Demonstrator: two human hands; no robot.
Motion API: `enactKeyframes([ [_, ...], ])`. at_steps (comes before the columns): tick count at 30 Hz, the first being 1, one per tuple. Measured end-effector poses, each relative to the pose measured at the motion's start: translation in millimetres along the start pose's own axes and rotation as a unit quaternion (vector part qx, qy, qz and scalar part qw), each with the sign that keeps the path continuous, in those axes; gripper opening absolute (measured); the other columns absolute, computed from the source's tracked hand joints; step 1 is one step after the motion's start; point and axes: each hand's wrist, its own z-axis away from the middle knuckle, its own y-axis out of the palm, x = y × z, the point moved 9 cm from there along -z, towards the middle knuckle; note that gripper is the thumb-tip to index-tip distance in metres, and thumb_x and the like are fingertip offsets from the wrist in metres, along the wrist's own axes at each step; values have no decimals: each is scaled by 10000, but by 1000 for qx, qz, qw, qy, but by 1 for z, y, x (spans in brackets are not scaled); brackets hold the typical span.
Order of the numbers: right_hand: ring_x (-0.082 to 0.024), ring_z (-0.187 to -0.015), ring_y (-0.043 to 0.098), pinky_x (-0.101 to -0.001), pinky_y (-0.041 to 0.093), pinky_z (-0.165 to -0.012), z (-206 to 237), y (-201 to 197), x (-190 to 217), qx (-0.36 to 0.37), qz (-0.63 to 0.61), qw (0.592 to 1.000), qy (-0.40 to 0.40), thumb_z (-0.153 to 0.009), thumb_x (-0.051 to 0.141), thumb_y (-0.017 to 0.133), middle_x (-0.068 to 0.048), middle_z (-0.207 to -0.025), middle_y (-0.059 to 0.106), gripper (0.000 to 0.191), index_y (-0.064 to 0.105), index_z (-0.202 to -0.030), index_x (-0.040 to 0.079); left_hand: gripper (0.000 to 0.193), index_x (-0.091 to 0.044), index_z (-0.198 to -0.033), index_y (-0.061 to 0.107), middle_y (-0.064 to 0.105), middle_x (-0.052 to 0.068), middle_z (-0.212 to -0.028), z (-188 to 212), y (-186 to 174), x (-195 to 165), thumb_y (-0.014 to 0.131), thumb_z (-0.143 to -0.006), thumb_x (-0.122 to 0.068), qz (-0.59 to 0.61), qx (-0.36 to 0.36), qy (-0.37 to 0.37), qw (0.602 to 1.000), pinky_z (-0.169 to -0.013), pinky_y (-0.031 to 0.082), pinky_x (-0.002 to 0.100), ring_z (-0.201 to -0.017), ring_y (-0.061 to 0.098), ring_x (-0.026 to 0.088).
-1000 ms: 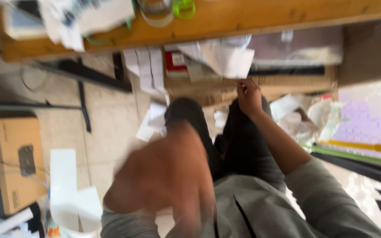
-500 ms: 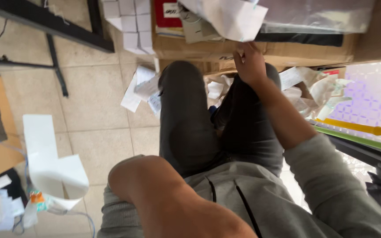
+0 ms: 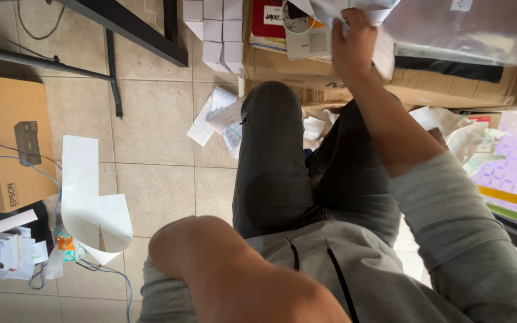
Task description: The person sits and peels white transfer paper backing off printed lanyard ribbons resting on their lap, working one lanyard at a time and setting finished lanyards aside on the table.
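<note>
At the far left a brown cardboard box (image 3: 8,140) is lying flat on the tiled floor (image 3: 151,125), with a black metal frame (image 3: 115,36) crossing the tiles beyond it. Just right of the box, a long white sheet (image 3: 88,191) is curling over a stack of booklets and wrappers in the near-left corner (image 3: 7,254).

Near the bottom, my left forearm (image 3: 234,275) is filling the view, bent at the elbow. The left hand itself is sitting below the edge of the picture, so I cannot tell whether it is spread or closed.

In the middle, my 2 legs in dark trousers (image 3: 276,161) are stretching away from me, with loose paper slips (image 3: 219,116) lying on the tiles just left of the knee. Farther off, a block of small white boxes (image 3: 213,27) is resting beside a wide cardboard carton (image 3: 330,66).

To the right, my right hand (image 3: 354,45) is reaching out past the knees, fingers curled tight and pinching a bunch of white papers (image 3: 354,9) held over the carton at the top edge. A clear plastic bag (image 3: 468,30) is lying on the carton just right of the hand, and crumpled paper (image 3: 462,134) is sitting nearer, against a purple patterned sheet (image 3: 516,164) on the far right.
</note>
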Motion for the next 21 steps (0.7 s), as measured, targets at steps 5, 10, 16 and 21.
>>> enactKeyframes([
  [5, -307, -857, 687, -395, 535, -770, 27, -96, 37, 26, -54, 998, -7, -1067, 34, 728, -171, -966, 715, 102, 670, -1104, -40, 173, -28, -1025, 628, 673, 72, -923, 22, -83, 36, 609, -1092, -186, -96, -222, 17, 970, -761, 573, 266, -821, 677, 159],
  [10, -42, -867, 619, -227, 519, -774, 73, -167, 34, 66, -228, 956, 171, -1058, 94, 758, -29, -978, 722, 168, 685, -1137, -34, 321, -27, -1157, 557, 639, 65, -1049, 82, -250, 136, 774, -972, -173, -128, -636, -20, 760, -865, 527, 282, -965, 644, 158],
  [16, -43, -749, 551, -223, 460, -660, 168, -220, 16, 104, -192, 932, 291, -968, 99, 789, 2, -832, 656, 140, 704, -989, -10, 755, -107, -1415, 461, 592, 81, -1192, 96, -307, 267, 649, -843, -562, 242, -645, -40, 724, -853, 481, 413, -1018, 593, 223],
  [21, -42, -794, 536, -237, 442, -664, 258, -270, -16, 173, -292, 885, 318, -938, 96, 753, 35, -875, 638, 145, 710, -981, -35, 759, -43, -1410, 456, 602, 142, -1290, 88, -332, 237, 608, -900, -584, 315, -611, 127, 715, -1014, 499, 454, -1181, 613, 288],
])
